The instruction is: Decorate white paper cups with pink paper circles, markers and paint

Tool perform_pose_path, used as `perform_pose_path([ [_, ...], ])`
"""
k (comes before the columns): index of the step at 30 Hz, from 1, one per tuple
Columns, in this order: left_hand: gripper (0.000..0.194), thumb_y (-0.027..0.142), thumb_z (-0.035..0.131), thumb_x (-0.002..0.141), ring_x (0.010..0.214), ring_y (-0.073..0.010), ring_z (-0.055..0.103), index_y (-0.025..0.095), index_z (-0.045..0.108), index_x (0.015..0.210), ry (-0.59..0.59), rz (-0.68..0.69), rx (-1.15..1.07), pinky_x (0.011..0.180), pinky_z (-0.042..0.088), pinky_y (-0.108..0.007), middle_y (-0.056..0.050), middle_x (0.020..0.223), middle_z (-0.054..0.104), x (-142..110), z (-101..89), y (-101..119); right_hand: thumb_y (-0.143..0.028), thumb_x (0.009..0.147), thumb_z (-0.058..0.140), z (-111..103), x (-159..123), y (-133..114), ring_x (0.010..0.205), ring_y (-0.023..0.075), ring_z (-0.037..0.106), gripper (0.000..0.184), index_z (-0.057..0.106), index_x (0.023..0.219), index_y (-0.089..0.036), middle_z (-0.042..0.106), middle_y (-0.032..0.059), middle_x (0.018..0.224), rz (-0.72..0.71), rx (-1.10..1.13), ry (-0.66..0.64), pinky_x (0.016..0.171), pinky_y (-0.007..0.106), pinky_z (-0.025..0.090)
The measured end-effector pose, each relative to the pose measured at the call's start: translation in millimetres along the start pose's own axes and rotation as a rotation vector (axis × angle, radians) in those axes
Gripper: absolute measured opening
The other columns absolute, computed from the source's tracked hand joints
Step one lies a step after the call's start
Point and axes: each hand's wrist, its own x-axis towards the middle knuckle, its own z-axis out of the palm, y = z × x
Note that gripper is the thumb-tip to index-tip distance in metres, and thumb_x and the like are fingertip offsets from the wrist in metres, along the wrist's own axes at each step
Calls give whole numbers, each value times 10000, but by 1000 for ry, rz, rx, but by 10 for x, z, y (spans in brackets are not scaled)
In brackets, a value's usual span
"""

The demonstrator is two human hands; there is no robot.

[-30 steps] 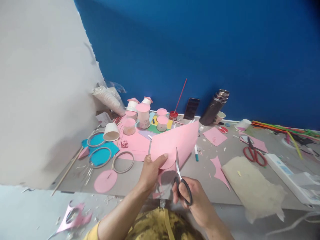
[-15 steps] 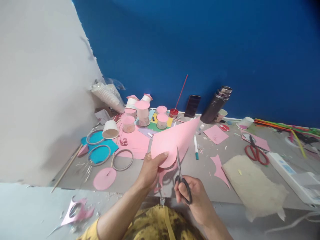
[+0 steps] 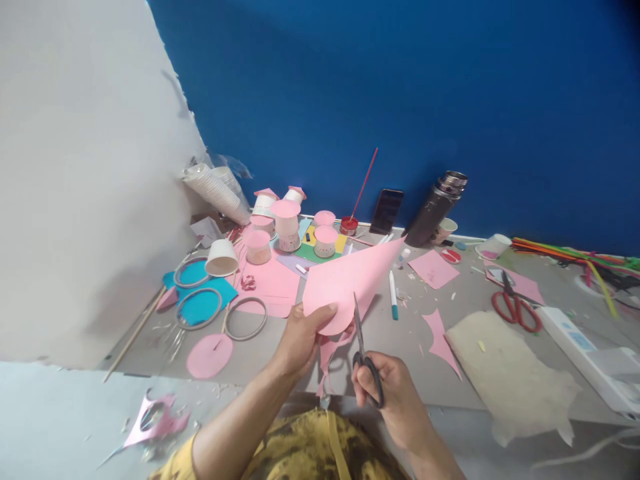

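Two bare hands: the right hand is clenched around black-handled scissors; the left hand grasps a pink sheet, thumb pressed on top.
One cutting tool: narrow steel blades point away from the body at the sheet's curved edge; how far they part I cannot tell.
One sheet in hand: smooth, bendable paper held above the grey worktop, rounded at the near end, drawn to a sharp point at far right; a thin, ragged strip dangles below.
Near left: one flat pink disc; beyond it, three smooth grey rings, two of them over angular blue paper.
Near right: one wrinkled cream sheet with torn edges; beside it, one pink offcut with scooped sides; beyond, one pair of red-handled scissors.
Middle: one slim white marker with a teal end, one pink square, and one uncovered white paper cup.
Far left: seven pink-topped cup forms, five with flat discs and two with low cones; behind them, two leaning stacks of nested white cups.
Far edge: one dark, metal-necked bottle and one black phone lean towards a plain blue wall.
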Motion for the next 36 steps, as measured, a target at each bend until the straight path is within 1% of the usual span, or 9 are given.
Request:
perform_pose_path([
  [4, 325, 284, 891, 601, 620, -185, 682, 72, 777, 819, 6, -2, 10, 632, 561, -287, -102, 735, 756, -2, 5, -7, -811, 749, 668, 2, -2, -17, 524, 109, 443, 652, 593, 667, -169, 605, 24, 527, 7, 2, 9, 552, 261, 309],
  [8, 321, 298, 878, 628, 613, -180, 673, 80, 779, 843, 5, -12, 25, 639, 559, -291, -96, 728, 753, -16, 22, -18, -801, 760, 667, -9, -2, -23, 519, 102, 424, 642, 599, 682, -167, 604, 16, 533, 13, 3, 4, 548, 261, 300],
  [14, 326, 297, 879, 626, 645, -187, 681, 85, 778, 851, 17, -8, 26, 670, 560, -301, -101, 762, 759, -20, 36, -33, -804, 761, 662, -14, -10, -32, 527, 105, 440, 647, 595, 671, -167, 609, 22, 541, 6, -2, 9, 553, 260, 309],
  [17, 326, 302, 881, 616, 627, -185, 672, 81, 775, 831, 18, -16, 24, 650, 553, -300, -101, 748, 752, -10, 38, -41, -799, 756, 669, -14, -8, -46, 525, 106, 442, 642, 592, 669, -168, 607, 23, 540, 6, -9, 13, 545, 258, 313],
  [23, 291, 304, 855, 648, 612, -184, 660, 76, 772, 808, -24, -3, 41, 645, 543, -302, -100, 717, 738, 2, 36, -24, -822, 724, 673, -24, 5, -75, 529, 114, 456, 658, 575, 642, -176, 591, 19, 527, 6, -43, 33, 543, 253, 342],
  [29, 237, 306, 778, 728, 600, -186, 655, 73, 763, 768, -102, 23, 110, 593, 495, -273, -113, 685, 724, -12, 32, 11, -803, 746, 667, -24, 8, -84, 526, 115, 452, 645, 550, 600, -185, 574, 18, 521, -16, -62, 43, 542, 252, 354],
  [33, 234, 308, 778, 726, 595, -188, 655, 76, 752, 752, -108, 31, 136, 569, 475, -259, -112, 662, 715, -15, 41, 31, -790, 754, 670, -35, 6, -77, 517, 115, 447, 635, 541, 588, -191, 565, 15, 515, -14, -61, 46, 533, 255, 344],
  [36, 250, 314, 793, 708, 601, -193, 663, 77, 761, 781, -85, 13, 138, 568, 487, -261, -118, 678, 728, -4, 24, 31, -767, 767, 680, -50, 1, -47, 519, 116, 451, 618, 546, 590, -190, 568, 15, 520, -12, -56, 43, 532, 256, 337],
])
